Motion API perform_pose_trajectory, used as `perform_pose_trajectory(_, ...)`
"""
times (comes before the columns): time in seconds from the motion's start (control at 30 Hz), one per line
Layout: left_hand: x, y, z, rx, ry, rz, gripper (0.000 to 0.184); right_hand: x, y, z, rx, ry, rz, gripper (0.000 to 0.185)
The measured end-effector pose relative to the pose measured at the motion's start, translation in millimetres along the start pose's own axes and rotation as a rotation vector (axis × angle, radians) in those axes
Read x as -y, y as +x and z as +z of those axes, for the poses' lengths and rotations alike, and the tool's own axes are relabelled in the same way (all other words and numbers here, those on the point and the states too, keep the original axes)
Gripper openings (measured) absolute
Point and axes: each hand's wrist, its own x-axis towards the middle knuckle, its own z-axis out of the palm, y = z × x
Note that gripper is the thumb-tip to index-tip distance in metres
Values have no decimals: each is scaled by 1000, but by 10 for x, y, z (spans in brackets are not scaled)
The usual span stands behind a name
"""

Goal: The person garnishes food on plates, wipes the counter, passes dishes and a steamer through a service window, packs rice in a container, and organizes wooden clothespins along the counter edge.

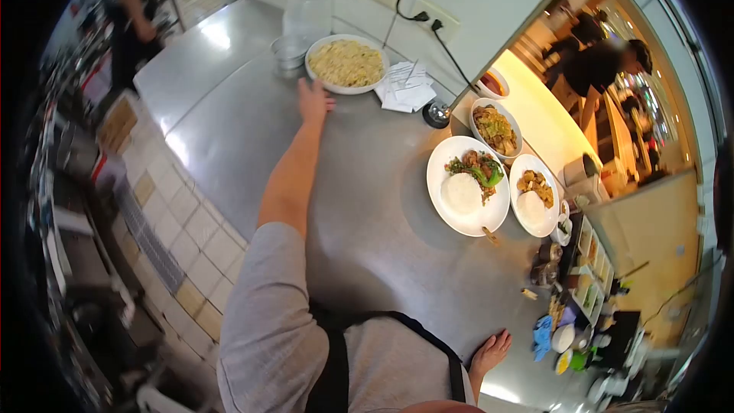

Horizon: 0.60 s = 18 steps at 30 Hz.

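Observation:
My left hand (313,102) reaches far across the steel counter. Its fingers are spread at the near rim of a round white plate (345,65) heaped with yellow food, perhaps fried rice. They appear to touch the rim, though I cannot see a grip on it. Low on the right, my right hand (491,352) rests on the counter, holding nothing, fingers stretched out. Two white plates (447,203) (537,222) carry rice mounds with meat and greens. Behind them stands a bowl (495,128) of cooked food.
Paper slips (406,88) and a dark call bell (436,114) lie near the wall. Clear containers (289,53) stand behind the yellow dish. Condiment trays (592,260) and a blue cloth (542,336) are at right. People show beyond the pass window and at upper left.

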Motion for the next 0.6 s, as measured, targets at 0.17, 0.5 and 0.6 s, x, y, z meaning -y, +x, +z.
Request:
perform_pose_trajectory(0.17,434,1846,-864,-99,1493,776,65,982,-632,-236,44,2,159,47)
perform_pose_trajectory(0.5,120,2641,-931,-60,1406,793,28,1352,-650,-374,-8,1,404,47)
perform_pose_trajectory(0.6,163,2113,-1245,-16,1569,927,38,1342,-719,-345,-33,54,414,44)
